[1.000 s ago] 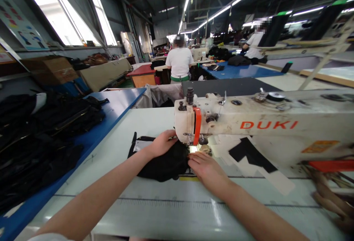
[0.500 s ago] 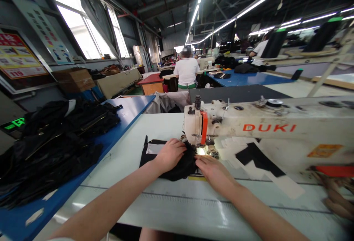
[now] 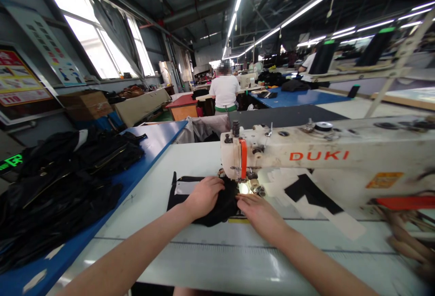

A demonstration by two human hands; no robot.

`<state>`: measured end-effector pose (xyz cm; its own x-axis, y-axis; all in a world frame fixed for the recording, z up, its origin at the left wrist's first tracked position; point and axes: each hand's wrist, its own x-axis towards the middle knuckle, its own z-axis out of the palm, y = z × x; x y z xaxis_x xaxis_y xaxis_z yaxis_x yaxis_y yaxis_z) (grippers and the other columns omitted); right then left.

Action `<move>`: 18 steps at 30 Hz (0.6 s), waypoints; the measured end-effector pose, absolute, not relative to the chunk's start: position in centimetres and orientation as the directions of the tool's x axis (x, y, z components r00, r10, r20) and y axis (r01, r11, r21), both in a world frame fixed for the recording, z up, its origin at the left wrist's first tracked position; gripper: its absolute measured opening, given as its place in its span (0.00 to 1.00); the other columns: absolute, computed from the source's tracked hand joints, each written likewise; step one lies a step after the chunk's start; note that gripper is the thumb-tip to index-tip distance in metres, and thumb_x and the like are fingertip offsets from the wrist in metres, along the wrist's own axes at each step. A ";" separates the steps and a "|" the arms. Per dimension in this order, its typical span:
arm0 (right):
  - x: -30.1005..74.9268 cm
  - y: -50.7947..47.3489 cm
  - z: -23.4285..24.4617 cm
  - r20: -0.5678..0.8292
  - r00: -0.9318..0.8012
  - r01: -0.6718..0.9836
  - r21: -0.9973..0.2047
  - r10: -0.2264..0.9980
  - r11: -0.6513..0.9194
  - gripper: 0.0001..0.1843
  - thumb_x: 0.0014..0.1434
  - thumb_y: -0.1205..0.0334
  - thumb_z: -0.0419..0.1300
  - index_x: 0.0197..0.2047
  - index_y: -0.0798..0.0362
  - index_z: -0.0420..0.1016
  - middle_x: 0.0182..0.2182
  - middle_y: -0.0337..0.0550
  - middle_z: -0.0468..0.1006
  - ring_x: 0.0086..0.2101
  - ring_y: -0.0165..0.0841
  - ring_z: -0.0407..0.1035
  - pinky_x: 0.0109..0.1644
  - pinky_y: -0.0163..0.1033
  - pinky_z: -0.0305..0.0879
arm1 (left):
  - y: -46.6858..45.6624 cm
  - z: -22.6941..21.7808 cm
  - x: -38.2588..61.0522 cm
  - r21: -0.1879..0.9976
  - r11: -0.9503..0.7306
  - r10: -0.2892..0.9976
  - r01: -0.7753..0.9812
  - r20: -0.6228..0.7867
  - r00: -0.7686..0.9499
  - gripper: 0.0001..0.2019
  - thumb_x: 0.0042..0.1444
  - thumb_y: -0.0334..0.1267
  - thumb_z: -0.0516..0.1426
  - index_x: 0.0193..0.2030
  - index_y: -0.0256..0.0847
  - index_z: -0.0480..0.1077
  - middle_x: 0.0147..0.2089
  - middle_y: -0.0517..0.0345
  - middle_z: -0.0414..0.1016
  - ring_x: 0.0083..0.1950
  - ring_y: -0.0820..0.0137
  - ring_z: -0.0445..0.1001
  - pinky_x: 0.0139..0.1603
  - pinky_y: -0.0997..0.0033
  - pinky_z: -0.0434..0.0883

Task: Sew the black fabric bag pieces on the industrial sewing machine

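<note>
A black fabric piece [image 3: 217,205] with a white label lies on the pale table under the head of a white DUKI sewing machine [image 3: 306,155]. My left hand [image 3: 204,196] rests on top of the fabric, fingers curled down and pressing it, just left of the needle. My right hand [image 3: 256,210] lies flat with fingers stretched toward the lit presser foot [image 3: 246,187], holding the fabric's near edge down.
A heap of black garments [image 3: 64,182] covers the blue table on the left. Black and white cut pieces [image 3: 312,201] lie under the machine arm. A person in a white shirt [image 3: 224,92] sits ahead, facing away. Cardboard boxes stand by the windows.
My left hand has slid nearer along the fabric and curled down on it. The right hand stays at the presser foot. The camera view shifted a little.
</note>
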<state>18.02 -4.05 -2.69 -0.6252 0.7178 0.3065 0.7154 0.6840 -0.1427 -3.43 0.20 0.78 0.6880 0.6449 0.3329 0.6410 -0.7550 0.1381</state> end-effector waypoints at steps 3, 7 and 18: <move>17.9 -4.1 -2.5 0.309 -0.619 0.716 -0.156 0.722 0.681 0.16 0.55 0.80 0.53 0.44 0.57 0.73 0.46 0.52 0.76 0.50 0.40 0.68 0.55 0.46 0.63 | -0.3 1.1 -1.4 0.184 -0.666 0.736 0.723 0.316 0.598 0.09 0.57 0.30 0.52 0.43 0.38 0.70 0.45 0.52 0.74 0.49 0.65 0.71 0.53 0.64 0.70; 17.9 -4.3 -2.3 0.318 -0.611 0.714 -0.173 0.725 0.678 0.16 0.55 0.80 0.53 0.43 0.57 0.72 0.46 0.51 0.76 0.50 0.39 0.67 0.55 0.46 0.63 | 0.5 0.4 0.8 0.142 -0.550 0.822 0.823 0.266 0.503 0.05 0.53 0.30 0.54 0.36 0.36 0.70 0.39 0.47 0.74 0.42 0.60 0.73 0.44 0.60 0.73; 17.9 -4.4 -2.2 0.320 -0.616 0.721 -0.140 0.720 0.679 0.15 0.54 0.81 0.52 0.40 0.57 0.71 0.40 0.48 0.76 0.45 0.37 0.69 0.53 0.43 0.62 | 1.1 -1.9 -1.5 0.198 -0.724 0.678 0.661 0.382 0.628 0.08 0.55 0.25 0.53 0.37 0.38 0.71 0.46 0.54 0.75 0.49 0.67 0.71 0.54 0.65 0.70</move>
<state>17.92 -4.44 -2.19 -0.6158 0.7199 0.3202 0.7208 0.6788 -0.1399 -1.52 1.12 -1.94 0.6278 0.6780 0.3822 0.6611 -0.7237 0.1979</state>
